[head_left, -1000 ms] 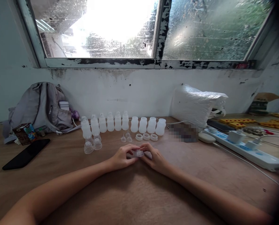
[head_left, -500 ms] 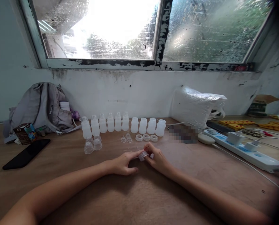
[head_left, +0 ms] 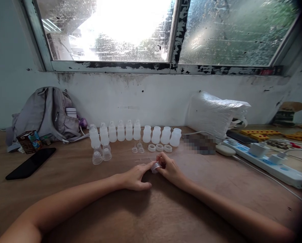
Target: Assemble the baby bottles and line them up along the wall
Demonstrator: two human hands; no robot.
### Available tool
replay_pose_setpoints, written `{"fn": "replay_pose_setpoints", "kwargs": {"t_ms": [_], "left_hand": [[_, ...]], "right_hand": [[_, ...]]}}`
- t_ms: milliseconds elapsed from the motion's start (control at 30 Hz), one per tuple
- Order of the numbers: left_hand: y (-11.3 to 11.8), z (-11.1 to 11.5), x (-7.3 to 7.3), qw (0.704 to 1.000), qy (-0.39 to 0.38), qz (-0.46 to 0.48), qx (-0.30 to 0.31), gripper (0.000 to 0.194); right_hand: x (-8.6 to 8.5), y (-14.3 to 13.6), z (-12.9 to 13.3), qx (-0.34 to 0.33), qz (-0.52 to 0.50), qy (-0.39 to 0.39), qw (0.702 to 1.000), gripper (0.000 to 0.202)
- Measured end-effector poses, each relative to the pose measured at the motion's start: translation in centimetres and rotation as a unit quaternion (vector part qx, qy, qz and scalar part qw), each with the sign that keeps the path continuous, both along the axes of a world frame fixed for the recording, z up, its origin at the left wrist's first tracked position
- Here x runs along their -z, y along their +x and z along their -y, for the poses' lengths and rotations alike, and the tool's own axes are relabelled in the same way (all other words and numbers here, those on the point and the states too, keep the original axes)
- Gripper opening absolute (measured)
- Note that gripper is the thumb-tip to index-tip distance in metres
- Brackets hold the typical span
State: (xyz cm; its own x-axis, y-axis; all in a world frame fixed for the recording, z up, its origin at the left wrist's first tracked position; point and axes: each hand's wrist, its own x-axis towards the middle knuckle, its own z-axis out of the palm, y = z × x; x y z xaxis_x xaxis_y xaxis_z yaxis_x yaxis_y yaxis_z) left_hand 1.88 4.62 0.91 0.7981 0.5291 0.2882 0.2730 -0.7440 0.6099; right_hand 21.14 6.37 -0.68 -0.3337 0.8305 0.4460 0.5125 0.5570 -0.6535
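Observation:
My right hand (head_left: pixel 170 170) pinches a small whitish bottle collar ring (head_left: pixel 155 167) between thumb and fingers, just above the table and tipped on its side. My left hand (head_left: pixel 138 177) reaches in from the left; its index fingertip touches the ring, while its thumb is stretched out apart. Part of the ring is hidden by the fingers. Beyond the hands lie several clear bottle nipples (head_left: pixel 140 149) and three white collar rings (head_left: pixel 159 147). Several open white baby bottles (head_left: pixel 156 135) stand behind these rings, and capped bottles (head_left: pixel 121 131) stand to their left.
Two clear bottle caps (head_left: pixel 97 157) stand front left of the bottles. Farther left are a black phone (head_left: pixel 30 163), a drink carton (head_left: pixel 29 141) and a grey backpack (head_left: pixel 43 113). A power strip (head_left: pixel 267 163) with cables, a white plastic bag (head_left: pixel 211 114) and yellow trays (head_left: pixel 259 134) sit at right.
The view has shifted slightly. Both hands stay at the ring in nearly the same pose, the right still pinching it and the left index finger still against it.

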Motion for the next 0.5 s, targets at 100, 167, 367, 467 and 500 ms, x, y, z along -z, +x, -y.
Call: {"fn": "replay_pose_setpoints", "kwargs": {"t_ms": [100, 167, 367, 467, 500], "left_hand": [[-0.2, -0.5, 0.3, 0.994, -0.066, 0.077, -0.028, 0.074], [-0.3, -1.0, 0.6, 0.979, -0.138, 0.143, -0.052, 0.068], [-0.7, -2.0, 0.9, 0.895, -0.284, 0.315, -0.14, 0.065], [-0.6, -2.0, 0.6, 0.867, -0.301, 0.35, -0.185, 0.061], [-0.6, -2.0, 0.5, 0.861, -0.305, 0.357, -0.195, 0.059]], "right_hand": [[-0.2, -0.9, -0.6, 0.005, -0.015, 0.0, 1.0, 0.016], [-0.6, -1.8, -1.2, 0.006, -0.029, -0.005, 1.0, 0.015], [-2.7, -4.8, -3.6, -0.016, -0.013, -0.001, 1.0, 0.019], [-2.9, -5.5, -4.7, -0.017, 0.01, 0.005, 1.0, 0.021], [-2.8, -5.6, -5.0, -0.02, 0.014, 0.003, 1.0, 0.022]]}}
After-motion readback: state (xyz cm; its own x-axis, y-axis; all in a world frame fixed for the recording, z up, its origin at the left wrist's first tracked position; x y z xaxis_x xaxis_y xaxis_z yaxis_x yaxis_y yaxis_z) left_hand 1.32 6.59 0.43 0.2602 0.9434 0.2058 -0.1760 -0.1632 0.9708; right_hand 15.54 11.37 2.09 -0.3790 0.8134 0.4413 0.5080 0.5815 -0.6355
